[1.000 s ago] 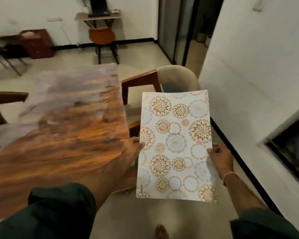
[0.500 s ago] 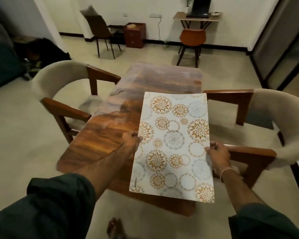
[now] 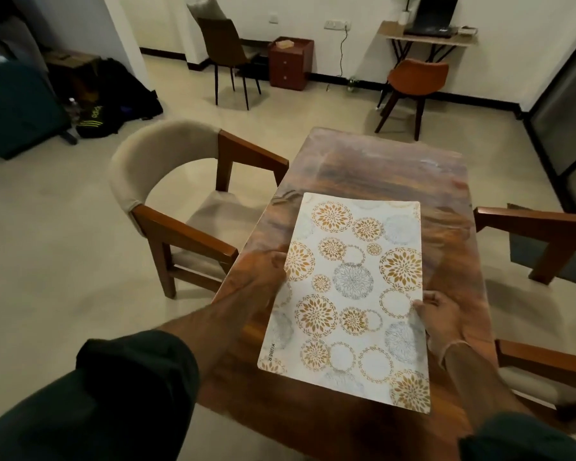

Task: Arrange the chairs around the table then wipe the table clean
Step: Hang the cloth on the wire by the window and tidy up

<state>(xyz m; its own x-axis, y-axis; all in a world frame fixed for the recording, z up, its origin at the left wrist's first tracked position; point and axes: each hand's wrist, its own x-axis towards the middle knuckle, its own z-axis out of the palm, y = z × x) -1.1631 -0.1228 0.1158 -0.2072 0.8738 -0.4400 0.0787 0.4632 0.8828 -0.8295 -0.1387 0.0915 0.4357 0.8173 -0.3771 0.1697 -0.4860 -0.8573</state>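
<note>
Both hands, left hand [image 3: 267, 265] and right hand [image 3: 437, 318], pinch the placemat [image 3: 350, 294] above the table [image 3: 379, 171] (edge grips only), so it could slip.

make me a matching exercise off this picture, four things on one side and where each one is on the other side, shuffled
Things
1. placemat
2. orange chair
3. laptop
4. drawer unit

Places
A. on top of the small desk
B. held by the left hand and right hand over the wooden table
C. on the floor beside the dark chair
D. standing in front of the small desk

Pairs: 1-B, 2-D, 3-A, 4-C
</note>
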